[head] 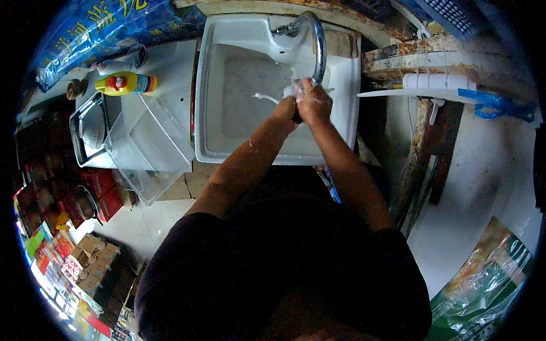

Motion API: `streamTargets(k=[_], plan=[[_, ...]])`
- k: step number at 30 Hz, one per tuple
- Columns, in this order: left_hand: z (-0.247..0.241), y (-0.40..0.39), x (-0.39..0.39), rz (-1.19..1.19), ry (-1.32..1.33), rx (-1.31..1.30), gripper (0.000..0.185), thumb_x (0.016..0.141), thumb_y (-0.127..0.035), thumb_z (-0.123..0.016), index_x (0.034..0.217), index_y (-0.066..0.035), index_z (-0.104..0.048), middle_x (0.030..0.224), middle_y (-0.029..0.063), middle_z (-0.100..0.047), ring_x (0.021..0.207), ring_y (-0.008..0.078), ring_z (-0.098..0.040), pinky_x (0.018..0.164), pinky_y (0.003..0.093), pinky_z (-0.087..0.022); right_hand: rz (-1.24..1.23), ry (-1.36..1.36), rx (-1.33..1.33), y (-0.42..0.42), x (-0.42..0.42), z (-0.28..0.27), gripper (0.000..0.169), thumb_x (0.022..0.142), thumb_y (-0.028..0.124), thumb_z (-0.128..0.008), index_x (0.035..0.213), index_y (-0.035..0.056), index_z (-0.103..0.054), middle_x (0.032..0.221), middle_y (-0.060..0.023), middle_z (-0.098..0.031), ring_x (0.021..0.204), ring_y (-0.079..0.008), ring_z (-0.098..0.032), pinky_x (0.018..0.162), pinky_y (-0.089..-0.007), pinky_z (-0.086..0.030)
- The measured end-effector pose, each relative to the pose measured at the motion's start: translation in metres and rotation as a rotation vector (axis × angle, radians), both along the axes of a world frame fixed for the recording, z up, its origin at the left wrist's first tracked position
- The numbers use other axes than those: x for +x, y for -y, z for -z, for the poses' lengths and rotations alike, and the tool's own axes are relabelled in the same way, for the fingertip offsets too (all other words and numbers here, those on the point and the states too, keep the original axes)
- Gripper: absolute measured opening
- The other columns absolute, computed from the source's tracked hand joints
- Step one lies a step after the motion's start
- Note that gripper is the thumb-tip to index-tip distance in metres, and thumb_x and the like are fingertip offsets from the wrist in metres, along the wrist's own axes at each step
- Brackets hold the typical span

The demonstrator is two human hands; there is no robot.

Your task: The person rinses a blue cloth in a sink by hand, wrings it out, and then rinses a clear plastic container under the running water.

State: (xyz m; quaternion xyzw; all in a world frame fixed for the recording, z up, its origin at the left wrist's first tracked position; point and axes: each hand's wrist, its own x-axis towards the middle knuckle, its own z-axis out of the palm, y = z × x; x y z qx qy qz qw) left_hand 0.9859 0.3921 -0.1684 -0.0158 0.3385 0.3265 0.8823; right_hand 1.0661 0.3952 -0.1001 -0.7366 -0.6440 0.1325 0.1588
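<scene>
Over a white ceramic sink (209, 102), my two wet hands are pressed together just below the mouth of a curved chrome faucet (319, 47). My left hand (286, 109) and my right hand (315, 104) are closed around a small white object (288, 91), mostly hidden and too blurred to name. A thin white strip (266, 98) sticks out to the left of them; whether it is part of that object or foam is unclear. Something dark shows between my wrists. White suds or water cling to my hands and left forearm.
Left of the sink, a counter (170, 64) holds a yellow bottle with a red cap (117, 83), a clear plastic lid (149, 149) overhanging the front edge, and a metal tray (79, 145). At right, a white pole-like piece (405, 92) juts towards the sink beside a rusty frame (420, 123).
</scene>
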Motion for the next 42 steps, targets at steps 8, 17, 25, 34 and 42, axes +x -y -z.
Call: streamTargets(k=[8, 17, 25, 34, 42], plan=[[-0.022, -0.018, -0.002, -0.150, 0.158, 0.150, 0.052, 0.093, -0.052, -0.042, 0.114, -0.006, -0.056, 0.108, 0.0080, -0.061, 0.099, 0.0223, -0.057, 0.090, 0.0356, -0.045, 0.464, -0.830, -0.068, -0.011, 0.021, 0.022, 0.052, 0.093, 0.046, -0.040, 0.100, -0.0019, -0.058, 0.092, -0.0232, -0.061, 0.079, -0.0377, -0.060, 0.075, -0.0461, -0.047], [0.005, -0.004, 0.003, -0.311, 0.390, 0.061, 0.039, 0.095, -0.040, -0.040, 0.112, -0.007, -0.054, 0.111, 0.0109, -0.056, 0.101, 0.0257, -0.054, 0.093, 0.0412, -0.042, -0.137, 0.051, 0.242, 0.034, -0.015, -0.028, 0.045, 0.075, 0.031, -0.069, 0.103, -0.0008, -0.054, 0.119, -0.0258, -0.043, 0.110, -0.0432, -0.040, 0.092, -0.0522, -0.032], [-0.042, -0.008, -0.004, -0.111, 0.031, 0.111, 0.036, 0.097, -0.037, -0.039, 0.110, -0.007, -0.053, 0.100, 0.0073, -0.061, 0.095, 0.0211, -0.058, 0.086, 0.0354, -0.047, -0.138, -0.458, 0.285, 0.014, 0.006, 0.000, 0.045, 0.080, 0.003, -0.059, 0.123, 0.0045, -0.046, 0.129, -0.0199, -0.042, 0.112, -0.0351, -0.046, 0.095, -0.0400, -0.038], [-0.082, -0.006, -0.025, 0.129, 0.004, 0.480, 0.038, 0.095, -0.035, -0.034, 0.117, -0.008, -0.051, 0.109, 0.0094, -0.059, 0.097, 0.0209, -0.061, 0.079, 0.0337, -0.054, -0.840, -0.050, 0.263, 0.013, 0.046, -0.047, 0.049, 0.076, 0.047, -0.065, 0.106, 0.0109, -0.052, 0.130, -0.0117, -0.043, 0.119, -0.0346, -0.042, 0.105, -0.0482, -0.031], [-0.058, -0.007, -0.009, 0.077, 0.099, 0.165, 0.045, 0.089, -0.040, -0.051, 0.117, -0.005, -0.047, 0.104, 0.0103, -0.059, 0.092, 0.0228, -0.061, 0.073, 0.0356, -0.053, -0.701, -0.014, 0.382, 0.019, 0.043, -0.023, 0.043, 0.077, 0.043, -0.066, 0.098, 0.0086, -0.052, 0.113, -0.0130, -0.047, 0.107, -0.0346, -0.046, 0.094, -0.0489, -0.037]])
